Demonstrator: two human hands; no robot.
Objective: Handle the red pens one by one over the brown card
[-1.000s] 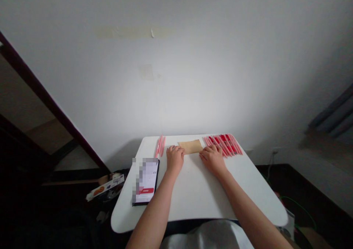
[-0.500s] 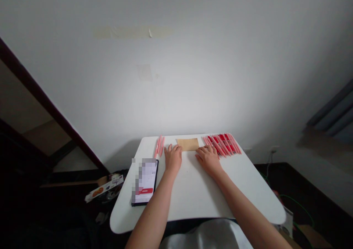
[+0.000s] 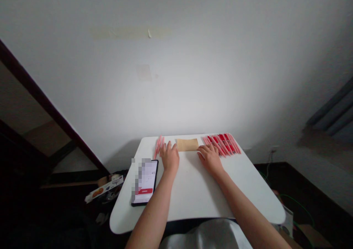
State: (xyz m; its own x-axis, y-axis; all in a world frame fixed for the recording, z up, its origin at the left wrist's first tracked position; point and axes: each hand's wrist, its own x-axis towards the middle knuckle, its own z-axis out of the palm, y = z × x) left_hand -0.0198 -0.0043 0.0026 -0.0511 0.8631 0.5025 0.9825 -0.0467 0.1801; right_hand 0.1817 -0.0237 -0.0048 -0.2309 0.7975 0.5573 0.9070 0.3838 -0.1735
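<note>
On the table (image 3: 190,190), the left hand (image 3: 169,159) lay wide by the left pens (image 3: 157,148). The right hand (image 3: 211,159), less spread, met the paper (image 3: 187,144).

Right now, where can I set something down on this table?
Widest is the patch of white table between your left forearm and right forearm, nearer you than the brown sheet. Another lies outside your right forearm, short of the red and pink pens. Crowded: far right, under those pens, and left, with the phone and separate pink pens by your left hand.
</note>
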